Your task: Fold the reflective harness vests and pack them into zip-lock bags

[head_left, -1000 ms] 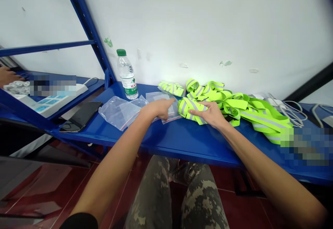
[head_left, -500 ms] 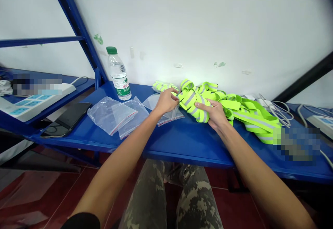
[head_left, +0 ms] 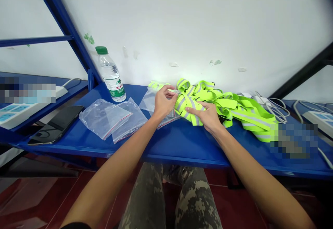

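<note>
My right hand (head_left: 208,115) grips a folded bundle of fluorescent yellow-green reflective strap (head_left: 191,107), thumb on top and fingers underneath. Against the bundle's left end, my left hand (head_left: 165,100) is closed in a pinch, and translucent film of a clear zip bag (head_left: 169,117) shows at its fingertips and below it. How far the film reaches around the bundle is hard to see. Behind my left hand lies a packed bag of the same strap (head_left: 156,84), partly covered. A long loose pile of reflective straps (head_left: 249,112) stretches to the right.
Clear zip bags (head_left: 104,118) lie flat on the blue table (head_left: 182,149), left of my hands. A water bottle (head_left: 112,76) stands behind them, and a black phone (head_left: 56,125) rests at the left edge. White cables (head_left: 278,107) and a blurred patch are on the right.
The view has shifted slightly, so the table's things appear further left. My right hand has brought the strap bundle a little lower and closer to my left hand's fingertips.
</note>
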Motion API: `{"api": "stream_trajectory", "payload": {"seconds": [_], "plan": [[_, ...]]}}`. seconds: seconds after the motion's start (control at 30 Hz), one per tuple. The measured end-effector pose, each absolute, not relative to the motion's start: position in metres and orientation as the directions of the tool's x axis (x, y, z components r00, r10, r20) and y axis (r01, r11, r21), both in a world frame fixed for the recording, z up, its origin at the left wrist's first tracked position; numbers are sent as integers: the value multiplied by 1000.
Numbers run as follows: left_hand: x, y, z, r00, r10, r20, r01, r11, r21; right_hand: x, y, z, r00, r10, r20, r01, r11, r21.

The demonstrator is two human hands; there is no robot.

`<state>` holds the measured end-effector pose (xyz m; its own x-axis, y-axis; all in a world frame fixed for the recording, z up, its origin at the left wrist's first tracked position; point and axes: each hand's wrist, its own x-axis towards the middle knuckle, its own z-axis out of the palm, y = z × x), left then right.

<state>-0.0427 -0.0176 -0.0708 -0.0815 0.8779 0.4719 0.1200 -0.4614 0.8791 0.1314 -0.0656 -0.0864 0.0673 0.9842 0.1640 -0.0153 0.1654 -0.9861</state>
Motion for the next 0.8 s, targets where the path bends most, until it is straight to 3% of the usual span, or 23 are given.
{"api": "stream_trajectory", "payload": {"seconds": [0.27,0.53,0.8], "plan": [[-37,-33,-56,-92,839,537,78,-531,844,126,-75,-87,-59,966,250,189,257,-948],[-25,-47,-66,11,628,778,412,-712,569,127,-72,-85,156,881,447,432,346,-833],[-28,-43,-67,-24,651,758,378,-697,610,122,-76,-93,-70,803,592,502,541,-674]]}}
